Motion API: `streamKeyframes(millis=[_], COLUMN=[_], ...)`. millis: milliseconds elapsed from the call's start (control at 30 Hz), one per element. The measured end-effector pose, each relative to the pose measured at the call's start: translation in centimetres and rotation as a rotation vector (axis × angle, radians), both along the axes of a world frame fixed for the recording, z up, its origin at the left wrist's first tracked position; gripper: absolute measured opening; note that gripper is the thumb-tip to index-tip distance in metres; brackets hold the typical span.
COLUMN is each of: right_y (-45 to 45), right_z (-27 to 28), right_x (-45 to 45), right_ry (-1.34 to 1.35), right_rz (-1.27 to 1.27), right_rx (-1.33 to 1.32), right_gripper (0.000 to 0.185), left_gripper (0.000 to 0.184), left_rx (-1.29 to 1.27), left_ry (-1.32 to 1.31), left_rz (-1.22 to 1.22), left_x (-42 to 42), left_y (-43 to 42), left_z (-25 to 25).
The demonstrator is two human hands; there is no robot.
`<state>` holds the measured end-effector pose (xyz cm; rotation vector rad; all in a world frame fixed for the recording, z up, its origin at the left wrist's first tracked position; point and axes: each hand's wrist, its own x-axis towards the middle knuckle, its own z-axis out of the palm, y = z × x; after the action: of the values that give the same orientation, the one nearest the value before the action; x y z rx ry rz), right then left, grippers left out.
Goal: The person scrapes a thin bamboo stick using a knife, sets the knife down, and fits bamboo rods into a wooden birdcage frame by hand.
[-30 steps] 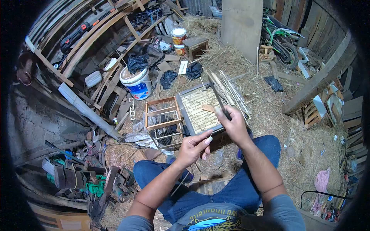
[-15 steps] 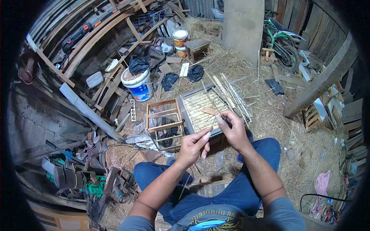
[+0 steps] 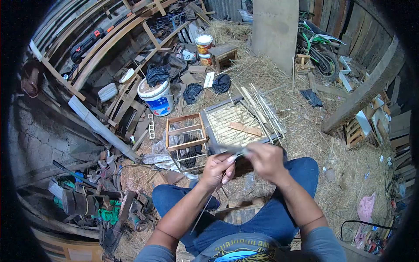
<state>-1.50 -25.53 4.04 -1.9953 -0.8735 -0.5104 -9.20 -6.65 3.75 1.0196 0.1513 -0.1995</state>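
My left hand [image 3: 217, 171] is closed in a pinch around a thin stick [image 3: 201, 215], whose tail slants down past my knee. Just to its right, my right hand [image 3: 265, 162] is smeared by motion, its fingers curled. A blurred grey streak [image 3: 224, 149] shows at the two hands; what it is I cannot make out. Beyond them lies a slatted panel [image 3: 222, 114] in a dark frame, with a flat brown wood piece [image 3: 245, 129] on it. A bundle of thin split sticks [image 3: 261, 107] rests along the panel's right side.
A small wooden frame box [image 3: 187, 133] stands left of the panel. Behind it is a white bucket [image 3: 156, 98] with a black bag on top. A wooden post [image 3: 364, 89] leans at right, near a green motorbike [image 3: 321, 52]. Straw and shavings cover the floor.
My right hand has come down from the stick's upper end and is blurred now. The stick extends farther below my left hand. The brown wood piece shows more fully.
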Motion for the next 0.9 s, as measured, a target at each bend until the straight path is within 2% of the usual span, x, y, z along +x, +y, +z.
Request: streamKeyframes(millis=[33,100,167,300,367,433,500,567,600,633,700,733,800,833,900], right_y=[-0.5,-0.1,0.2,0.2,0.5,0.4,0.1,-0.3,-0.1,0.1,0.8,0.7,1.0,1.2,1.2], right_z=[1.3,0.9,0.9,0.8,-0.1,-0.1,0.0,0.2,-0.2,-0.5,-0.5,-0.1,1.1,1.4,1.1], right_x=[0.2,0.2,-1.0,-0.1,-0.5,-0.5,0.5,1.2,1.4,1.5,1.9,2.1,2.3,2.4,2.7], right_ry=[0.166,0.133,0.070,0.147,0.088,0.095,0.088,0.309,0.444,0.445,0.692,0.833,0.829,0.824,0.843], right_rz=[-0.064,-0.005,0.103,0.011,0.060,0.052,0.001,-0.062,0.002,-0.002,0.182,0.214,0.215,0.224,0.214], right_rx=[-0.097,-0.070,-0.168,-0.086,-0.047,-0.139,-0.053,-0.034,0.074,0.073,0.412,0.449,0.459,0.468,0.393], right_gripper=[0.016,0.018,0.020,0.019,0.017,0.019,0.020,0.022,0.022,0.022,0.021,0.025,0.027,0.029,0.034], left_gripper=[0.040,0.041,0.042,0.040,0.036,0.035,0.036,0.038,0.038,0.038,0.039,0.039,0.039,0.039,0.037], left_rx=[-0.042,-0.079,-0.113,-0.207,-0.190,-0.197,-0.215,-0.242,-0.242,-0.244,-0.221,-0.223,-0.035,-0.036,0.206], left_ry=[-0.016,-0.038,-0.009,0.033,0.002,0.030,0.018,-0.017,0.005,0.008,0.033,0.036,0.060,0.061,-0.023], left_rz=[-0.027,-0.047,-0.021,-0.062,-0.051,-0.014,-0.029,-0.058,-0.068,-0.072,-0.139,-0.144,-0.076,-0.079,-0.047], left_x=[0.0,0.0,-0.3,-0.2,-0.4,-0.5,-0.7,-0.5,-0.4,-0.5,-0.4,-0.5,-0.5,-0.5,-0.5], left_y=[0.1,0.2,0.1,0.3,0.3,0.1,0.1,0.3,0.3,0.3,0.1,-0.1,-0.8,-1.1,-1.4], left_z=[-0.1,-0.1,-0.2,-0.3,0.1,0.2,-0.2,-0.4,-0.6,-0.7,-0.6,-0.5,-0.3,-0.3,-0.2])
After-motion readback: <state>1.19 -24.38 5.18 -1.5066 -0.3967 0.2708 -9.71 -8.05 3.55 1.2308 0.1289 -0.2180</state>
